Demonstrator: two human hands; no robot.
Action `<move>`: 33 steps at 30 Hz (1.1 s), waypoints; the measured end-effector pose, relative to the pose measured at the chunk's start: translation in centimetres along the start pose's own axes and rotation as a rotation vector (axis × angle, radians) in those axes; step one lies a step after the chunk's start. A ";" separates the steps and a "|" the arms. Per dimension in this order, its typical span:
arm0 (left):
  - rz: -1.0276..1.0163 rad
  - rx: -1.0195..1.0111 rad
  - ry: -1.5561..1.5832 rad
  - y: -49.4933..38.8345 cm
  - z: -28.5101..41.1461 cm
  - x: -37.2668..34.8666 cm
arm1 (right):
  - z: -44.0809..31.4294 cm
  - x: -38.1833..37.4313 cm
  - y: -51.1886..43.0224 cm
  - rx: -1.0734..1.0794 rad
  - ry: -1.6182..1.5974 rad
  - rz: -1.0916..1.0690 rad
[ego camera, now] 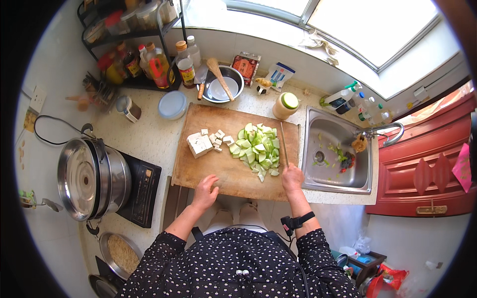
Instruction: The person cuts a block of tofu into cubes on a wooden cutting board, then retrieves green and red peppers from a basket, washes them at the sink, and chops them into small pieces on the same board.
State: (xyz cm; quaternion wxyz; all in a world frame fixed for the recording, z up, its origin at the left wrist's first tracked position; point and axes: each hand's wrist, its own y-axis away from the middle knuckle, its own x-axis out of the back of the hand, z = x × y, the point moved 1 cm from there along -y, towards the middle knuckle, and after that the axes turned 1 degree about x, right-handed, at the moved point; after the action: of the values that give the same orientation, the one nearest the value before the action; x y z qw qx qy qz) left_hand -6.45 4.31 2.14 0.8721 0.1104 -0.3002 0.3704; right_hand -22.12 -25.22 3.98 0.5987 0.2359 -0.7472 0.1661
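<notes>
On the wooden cutting board (223, 173) lies a pile of chopped pale-green vegetable pieces (257, 147), with a block of tofu (200, 144) to its left. Several small tofu cubes (217, 138) sit between the two. My right hand (293, 178) is closed around the handle of a knife (284, 143) at the board's right side; its blade points away from me, beside the vegetable pile, edge-on to the view. Near the board's front edge, below the tofu, my left hand (206, 192) holds nothing, fingers apart and slightly bent.
A steel sink (309, 149) with vegetable scraps adjoins the board's right. Behind the board stand a steel bowl (241, 80) with a brush across it, a jar (286, 106) and a lidded container (172, 105). Left, a steel pot (118, 175) stands on an induction cooker (139, 188).
</notes>
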 end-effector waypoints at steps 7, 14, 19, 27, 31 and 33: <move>0.039 0.080 -0.022 1.0 -1.5 1.5 | 3.0 1.0 -2.3 -0.051 0.098 0.008; 0.057 0.069 -0.035 0.8 -0.2 2.2 | 3.6 0.3 -2.7 0.032 0.103 0.056; 0.034 -0.096 -0.027 -2.8 4.7 1.8 | 3.0 2.1 -1.6 0.267 0.078 0.226; 0.043 -0.506 -0.233 -12.6 10.9 0.6 | -2.0 4.5 -0.4 0.682 -0.025 0.302; -0.192 -0.565 -0.420 -14.1 9.2 1.7 | -4.1 4.3 -0.5 0.754 -0.066 0.312; -0.187 -0.616 -0.475 -13.9 8.2 2.1 | -4.7 4.0 -0.6 0.728 -0.078 0.278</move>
State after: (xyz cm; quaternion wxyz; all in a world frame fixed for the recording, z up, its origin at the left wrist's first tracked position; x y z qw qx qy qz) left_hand 1.04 -7.61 10.34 0.8005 -0.0471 -0.5793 0.1463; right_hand -18.62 -23.84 8.94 0.4188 0.3354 -0.6865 0.4907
